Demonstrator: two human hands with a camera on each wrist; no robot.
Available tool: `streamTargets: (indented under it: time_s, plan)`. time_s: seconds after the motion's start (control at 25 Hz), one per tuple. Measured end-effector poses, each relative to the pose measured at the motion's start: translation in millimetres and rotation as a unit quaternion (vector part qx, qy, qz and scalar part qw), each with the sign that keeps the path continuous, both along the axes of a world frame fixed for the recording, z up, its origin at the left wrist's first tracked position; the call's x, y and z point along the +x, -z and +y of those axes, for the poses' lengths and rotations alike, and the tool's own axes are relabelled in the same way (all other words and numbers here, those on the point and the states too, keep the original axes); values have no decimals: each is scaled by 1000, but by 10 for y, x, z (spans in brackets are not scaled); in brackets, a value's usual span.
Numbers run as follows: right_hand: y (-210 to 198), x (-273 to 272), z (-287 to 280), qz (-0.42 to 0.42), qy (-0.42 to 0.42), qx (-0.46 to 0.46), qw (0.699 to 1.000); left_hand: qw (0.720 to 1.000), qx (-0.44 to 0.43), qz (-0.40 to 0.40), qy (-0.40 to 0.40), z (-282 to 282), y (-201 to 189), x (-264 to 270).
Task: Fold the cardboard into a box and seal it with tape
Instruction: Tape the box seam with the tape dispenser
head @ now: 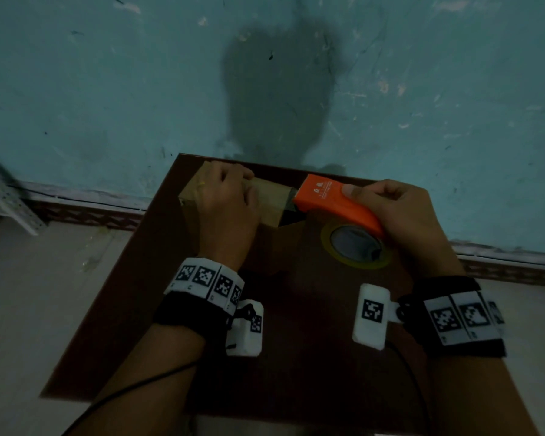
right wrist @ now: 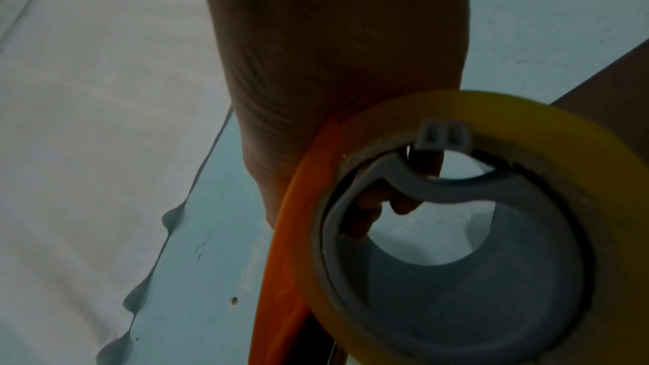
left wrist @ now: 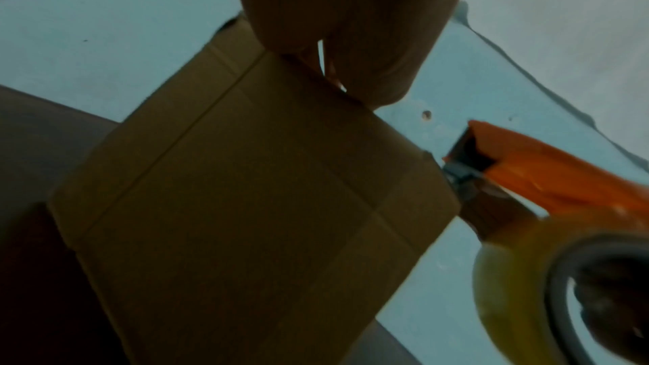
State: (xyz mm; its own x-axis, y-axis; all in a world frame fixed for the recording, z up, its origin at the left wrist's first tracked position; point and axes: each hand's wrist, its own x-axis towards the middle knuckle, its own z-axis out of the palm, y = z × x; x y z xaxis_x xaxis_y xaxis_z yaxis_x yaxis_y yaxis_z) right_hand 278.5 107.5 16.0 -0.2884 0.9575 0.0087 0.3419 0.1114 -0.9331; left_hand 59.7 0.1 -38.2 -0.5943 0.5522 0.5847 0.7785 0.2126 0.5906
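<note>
1. Metal rack at far left, standing on the pale floor against the teal wall.
2. Dark brown table set against that wall; black cable trailing off its near left corner.
3. Left hand lying on top of the box, palm down, fingers curled over the top face and its far edge, pressing down on it. Marker band and white camera unit strapped at the wrist.
4. Box resting at the far left part of the table, close to the wall. Flaps closed on the side seen in the left wrist view, with a centre seam and a strip of clear tape across that face.
5. Orange dispenser just right of the box, its metal blade end touching the box's right edge.
6. Yellow tape roll mounted in the dispenser on a grey core, held clear above the table.
7. Right hand clamped on the dispenser: thumb flat on the orange top, fingers wrapped underneath and reaching into the core. Marker band and camera unit at this wrist too.
</note>
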Motion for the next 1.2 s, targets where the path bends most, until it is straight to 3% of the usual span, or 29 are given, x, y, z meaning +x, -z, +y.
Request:
streamTargets:
  time_s: [0.2, 0.44, 0.6, 0.76, 0.96, 1.2]
  plan:
    - [1, -17, 1, 8, 0, -2, 1000, 1000, -14, 20, 7, -7, 20, -106]
    - [-45, -3, -16, 9, -5, 4, 1000, 993, -93, 59, 36, -60, 29, -73]
    - [-57, 10, -6, 15, -1, 21, 1000, 972, -200, 54, 112, -148, -24, -9]
    - [-62, 17, -8, 22, -6, 15, 1000, 948, -282, 105, 103, -151, -4, 87]
    - [-112, 31, -34, 24, -21, 11, 999, 943, -279, 172, 55, -103, -106, 141]
    - [-143, 85, -70, 16, -47, -8, 999, 934, -311, 144, 100, -68, -208, 129]
